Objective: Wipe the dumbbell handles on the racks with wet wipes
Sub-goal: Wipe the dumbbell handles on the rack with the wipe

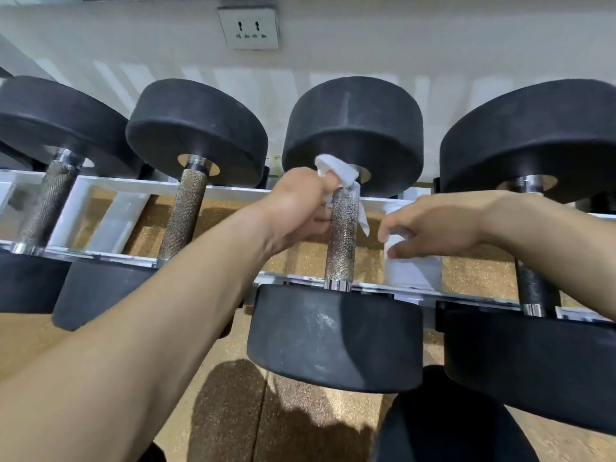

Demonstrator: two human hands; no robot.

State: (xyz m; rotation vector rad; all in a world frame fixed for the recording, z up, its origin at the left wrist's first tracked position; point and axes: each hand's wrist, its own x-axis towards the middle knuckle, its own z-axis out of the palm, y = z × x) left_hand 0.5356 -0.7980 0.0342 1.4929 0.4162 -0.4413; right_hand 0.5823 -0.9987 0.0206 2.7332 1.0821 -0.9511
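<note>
The left hand point(300, 208) reaches in from 7 o'clock, its grip clamped on a white wet wipe point(336, 168) wrapped round the far end of the knurled handle point(340, 248) of the third dumbbell point(333, 335) from the left, at the centre of view. The right hand point(433, 228) comes from 3 o'clock, its grip apart, fingers loose and holding nothing, just beside that handle. Four black dumbbells lie across the white rack point(113, 225). A wall socket point(249, 27) sits at 12 o'clock

Gaps are lying open either side of the wipe-wrapped handle point(340, 248); black heads point(353, 128) are capping its ends; a white crossbar point(413, 271) is crossing the right gap.
</note>
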